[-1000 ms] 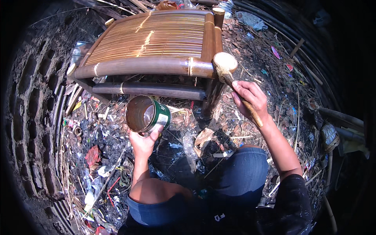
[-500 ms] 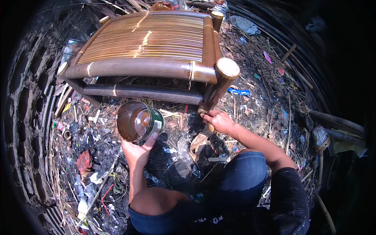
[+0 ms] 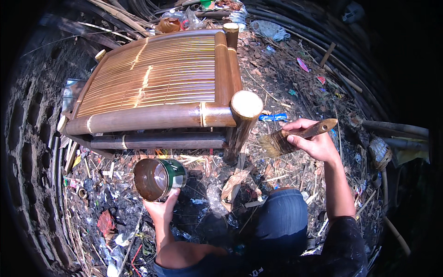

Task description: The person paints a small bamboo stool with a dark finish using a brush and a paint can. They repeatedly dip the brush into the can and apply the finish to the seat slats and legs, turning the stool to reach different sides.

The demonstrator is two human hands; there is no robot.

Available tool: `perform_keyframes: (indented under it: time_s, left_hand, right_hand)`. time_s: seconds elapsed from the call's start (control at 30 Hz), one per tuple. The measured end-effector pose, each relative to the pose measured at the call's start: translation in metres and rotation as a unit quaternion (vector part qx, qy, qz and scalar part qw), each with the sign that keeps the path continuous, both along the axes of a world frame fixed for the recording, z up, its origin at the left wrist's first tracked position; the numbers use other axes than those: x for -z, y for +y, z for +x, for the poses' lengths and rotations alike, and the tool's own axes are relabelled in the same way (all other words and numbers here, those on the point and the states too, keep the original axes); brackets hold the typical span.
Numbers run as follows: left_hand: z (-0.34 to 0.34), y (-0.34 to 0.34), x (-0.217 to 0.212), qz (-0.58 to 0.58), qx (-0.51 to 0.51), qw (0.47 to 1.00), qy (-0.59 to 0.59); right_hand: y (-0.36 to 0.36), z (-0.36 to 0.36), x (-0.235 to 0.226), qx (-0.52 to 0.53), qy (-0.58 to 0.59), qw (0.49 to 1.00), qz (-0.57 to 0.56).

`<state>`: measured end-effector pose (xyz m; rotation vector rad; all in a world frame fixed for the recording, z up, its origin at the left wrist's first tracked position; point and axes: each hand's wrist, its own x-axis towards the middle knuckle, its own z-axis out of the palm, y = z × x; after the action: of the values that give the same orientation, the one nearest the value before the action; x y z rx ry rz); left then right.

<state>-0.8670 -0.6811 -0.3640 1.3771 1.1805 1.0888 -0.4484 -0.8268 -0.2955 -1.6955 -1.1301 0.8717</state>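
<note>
A low bamboo table point(image 3: 184, 69) with a slatted top and glossy brown varnished-looking poles stands before me. My left hand point(image 3: 160, 210) grips a green tin can point(image 3: 175, 171) from below, thumb on its side. The can tilts with its mouth to the left, and its inside is coated brown with shiny liquid in it. My right hand point(image 3: 317, 142) is closed around a wide paintbrush point(image 3: 273, 143). The wooden handle points up and right, and the bristles face left. The brush is apart from the table, to the right of its front right leg point(image 3: 241, 134).
Litter, dry leaves and bamboo scraps cover the ground. A blue wrapper point(image 3: 273, 117) lies just beyond the brush. A rough dark wall point(image 3: 34, 152) rises at the left. Long dark poles point(image 3: 314, 34) curve along the far right. A clear plastic bag point(image 3: 270, 30) lies behind the table.
My right hand has lifted the brush from low on the front right leg and moved it up and to the right. My left hand still holds the can. The view has shifted slightly.
</note>
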Motion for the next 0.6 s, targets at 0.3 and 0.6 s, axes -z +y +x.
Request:
perform_keyframes:
  time_s: [0.3, 0.6]
  left_hand:
    - [0.002, 0.016, 0.030, -0.010, 0.018, 0.999, 0.041]
    - [0.021, 0.019, 0.032, -0.014, 0.042, 0.999, 0.002]
  right_hand:
    - [0.003, 0.040, -0.014, 0.129, 0.073, 0.987, 0.070]
    - [0.114, 0.047, -0.076, 0.043, 0.021, 0.994, 0.098]
